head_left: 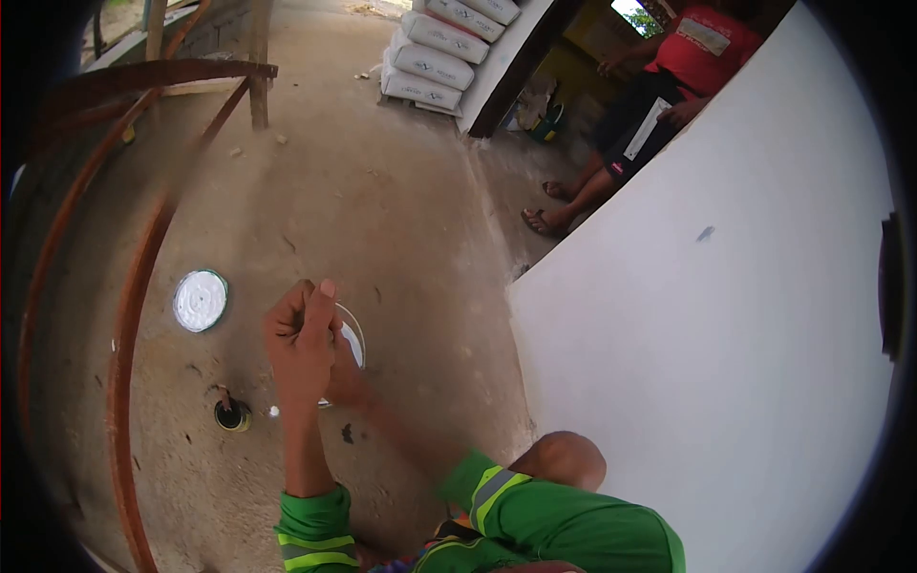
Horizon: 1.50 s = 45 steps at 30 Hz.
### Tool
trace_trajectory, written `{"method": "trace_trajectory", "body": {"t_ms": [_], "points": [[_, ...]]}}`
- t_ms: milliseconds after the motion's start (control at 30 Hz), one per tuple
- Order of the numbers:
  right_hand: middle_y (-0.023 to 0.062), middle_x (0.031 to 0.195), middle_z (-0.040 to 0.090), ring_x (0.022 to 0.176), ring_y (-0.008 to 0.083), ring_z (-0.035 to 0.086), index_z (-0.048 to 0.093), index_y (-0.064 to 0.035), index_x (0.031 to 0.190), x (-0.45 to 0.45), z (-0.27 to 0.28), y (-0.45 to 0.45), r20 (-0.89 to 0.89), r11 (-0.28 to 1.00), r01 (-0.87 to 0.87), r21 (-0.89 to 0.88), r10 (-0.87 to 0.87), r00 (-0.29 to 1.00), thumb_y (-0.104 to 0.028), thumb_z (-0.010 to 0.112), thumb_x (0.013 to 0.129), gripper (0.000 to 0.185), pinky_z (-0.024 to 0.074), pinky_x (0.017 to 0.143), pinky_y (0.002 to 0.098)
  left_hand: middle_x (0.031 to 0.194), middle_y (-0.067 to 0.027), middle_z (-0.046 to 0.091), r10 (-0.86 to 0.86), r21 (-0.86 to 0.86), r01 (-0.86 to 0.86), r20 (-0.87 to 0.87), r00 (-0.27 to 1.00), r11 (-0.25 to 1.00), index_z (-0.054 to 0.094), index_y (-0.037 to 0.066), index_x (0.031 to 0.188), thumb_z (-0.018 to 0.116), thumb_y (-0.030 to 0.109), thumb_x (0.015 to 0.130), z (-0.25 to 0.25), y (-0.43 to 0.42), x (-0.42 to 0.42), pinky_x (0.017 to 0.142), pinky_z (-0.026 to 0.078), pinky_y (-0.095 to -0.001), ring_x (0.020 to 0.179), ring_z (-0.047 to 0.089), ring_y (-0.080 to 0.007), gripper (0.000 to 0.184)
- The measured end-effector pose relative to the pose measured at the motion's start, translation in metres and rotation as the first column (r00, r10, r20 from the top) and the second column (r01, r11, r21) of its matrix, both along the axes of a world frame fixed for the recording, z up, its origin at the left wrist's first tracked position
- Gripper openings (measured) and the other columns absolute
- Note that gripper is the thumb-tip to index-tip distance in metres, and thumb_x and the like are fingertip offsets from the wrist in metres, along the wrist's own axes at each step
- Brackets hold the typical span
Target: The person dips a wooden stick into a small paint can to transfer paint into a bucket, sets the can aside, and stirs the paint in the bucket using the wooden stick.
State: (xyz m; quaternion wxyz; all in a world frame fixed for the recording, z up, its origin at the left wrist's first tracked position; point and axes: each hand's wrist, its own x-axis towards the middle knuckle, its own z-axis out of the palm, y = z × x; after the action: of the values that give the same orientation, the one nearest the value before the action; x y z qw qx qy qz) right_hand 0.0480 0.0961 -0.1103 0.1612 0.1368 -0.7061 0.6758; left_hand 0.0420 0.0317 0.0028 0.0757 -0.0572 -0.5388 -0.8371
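Observation:
My left hand (304, 329) is raised in front of me with its fingers curled in and the thumb on top. Whether anything lies inside those fingers is hidden. Behind it, my right hand (346, 377) crosses close to the left wrist, its fingers mostly covered. Below both hands stands a white bucket (355, 336), largely hidden by them, with part of its rim showing. A round lid (201, 301) coated in white lies on the floor to the left. Nearer to me is a small dark-mouthed can (232, 415) with a handle-like piece sticking up.
A white wall (707, 334) rises on my right. Reddish-brown curved bars (134, 325) run along the left. White sacks (430, 62) are stacked at the back by a doorway. There a person in a red shirt (707, 43) holds a pale flat strip (648, 129).

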Motion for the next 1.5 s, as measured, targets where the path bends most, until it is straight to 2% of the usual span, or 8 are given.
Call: {"method": "trace_trajectory", "body": {"t_ms": [167, 367, 567, 767, 967, 1167, 1267, 1500], "points": [[0.0081, 0.079, 0.063, 0.074, 0.0105, 0.055, 0.057, 0.0015, 0.093, -0.015, -0.022, -0.002, -0.035, 0.991, -0.113, 0.076, 0.116, 0.993, -0.007, 0.065, 0.082, 0.016, 0.0465, 0.068, 0.0288, 0.054, 0.0034, 0.043, 0.091, -0.059, -0.109, -0.246, 0.965, 0.992, 0.040, 0.008, 0.059, 0.062, 0.016, 0.094, -0.029, -0.024, 0.013, 0.048, 0.026, -0.0242, 0.052, 0.036, -0.0034, 0.042], [0.0098, 0.079, 0.063, 0.073, 0.0106, 0.053, 0.056, 0.0013, 0.093, -0.005, -0.014, 0.002, -0.020, 0.997, -0.064, 0.042, 0.065, 0.998, -0.008, 0.065, 0.082, 0.016, 0.0458, 0.067, 0.0300, 0.052, 0.0036, 0.038, -0.030, -0.357, -0.001, -0.080, 0.996, 0.934, 0.040, 0.007, 0.059, 0.063, 0.018, 0.094, -0.007, 0.013, 0.008, 0.049, 0.028, -0.0246, 0.052, 0.033, -0.0039, 0.044], [0.0107, 0.079, 0.063, 0.071, 0.0115, 0.052, 0.055, 0.0019, 0.093, -0.007, -0.002, 0.003, 0.013, 0.985, -0.101, 0.139, 0.100, 0.995, -0.008, 0.065, 0.083, 0.018, 0.0452, 0.065, 0.0312, 0.055, 0.0041, 0.038, 0.143, 0.094, -0.140, -0.017, 0.990, 0.986, 0.038, 0.007, 0.060, 0.062, 0.016, 0.095, -0.012, -0.014, 0.004, 0.049, 0.028, -0.0248, 0.053, 0.033, -0.0037, 0.043], [0.0120, 0.084, 0.065, 0.072, 0.0138, 0.057, 0.057, 0.0021, 0.099, -0.029, -0.079, -0.002, -0.011, 0.980, -0.163, -0.109, 0.163, 0.987, -0.009, 0.065, 0.083, 0.021, 0.0463, 0.068, 0.0305, 0.057, 0.0048, 0.041, 0.075, -0.359, -0.137, -0.181, 0.981, 0.923, 0.041, 0.008, 0.062, 0.059, 0.019, 0.098, -0.016, -0.004, 0.008, 0.050, 0.029, -0.0238, 0.055, 0.036, -0.0036, 0.042], [0.0100, 0.081, 0.062, 0.072, 0.0142, 0.056, 0.056, 0.0008, 0.093, -0.005, 0.002, -0.005, 0.012, 0.978, -0.201, 0.057, 0.201, 0.980, -0.010, 0.063, 0.085, 0.015, 0.0452, 0.068, 0.0304, 0.058, 0.0023, 0.047, 0.165, 0.024, -0.164, -0.011, 0.986, 0.986, 0.041, 0.009, 0.061, 0.057, 0.020, 0.099, -0.011, -0.021, 0.004, 0.048, 0.027, -0.0225, 0.051, 0.038, -0.0038, 0.042], [0.0086, 0.077, 0.058, 0.072, 0.0143, 0.054, 0.055, 0.0007, 0.087, -0.002, -0.039, 0.001, -0.050, 0.985, -0.173, 0.015, 0.173, 0.984, -0.014, 0.063, 0.085, 0.017, 0.0447, 0.067, 0.0303, 0.054, 0.0031, 0.047, 0.012, -0.227, -0.086, -0.309, 0.951, 0.970, 0.045, 0.007, 0.060, 0.059, 0.019, 0.097, -0.016, -0.014, 0.039, 0.051, 0.033, -0.0252, 0.053, 0.041, -0.0045, 0.041], [0.0066, 0.075, 0.056, 0.074, 0.0120, 0.050, 0.053, 0.0003, 0.087, 0.004, -0.031, 0.007, -0.028, 0.979, -0.199, -0.052, 0.198, 0.980, -0.016, 0.065, 0.085, 0.021, 0.0436, 0.065, 0.0311, 0.054, 0.0031, 0.047, 0.023, -0.307, -0.054, -0.104, 0.994, 0.950, 0.044, 0.007, 0.059, 0.061, 0.019, 0.096, 0.005, 0.002, 0.033, 0.050, 0.034, -0.0246, 0.053, 0.042, -0.0039, 0.042], [0.0069, 0.076, 0.053, 0.072, 0.0154, 0.050, 0.050, -0.0007, 0.086, -0.002, -0.005, 0.004, 0.043, 0.997, -0.077, 0.017, 0.076, 0.996, -0.016, 0.069, 0.081, 0.025, 0.0419, 0.064, 0.0326, 0.056, 0.0019, 0.048, 0.003, -0.046, -0.007, -0.094, 0.996, 0.999, 0.046, 0.007, 0.062, 0.058, 0.018, 0.097, -0.024, -0.015, 0.010, 0.050, 0.031, -0.0212, 0.050, 0.044, -0.0039, 0.039]]}}
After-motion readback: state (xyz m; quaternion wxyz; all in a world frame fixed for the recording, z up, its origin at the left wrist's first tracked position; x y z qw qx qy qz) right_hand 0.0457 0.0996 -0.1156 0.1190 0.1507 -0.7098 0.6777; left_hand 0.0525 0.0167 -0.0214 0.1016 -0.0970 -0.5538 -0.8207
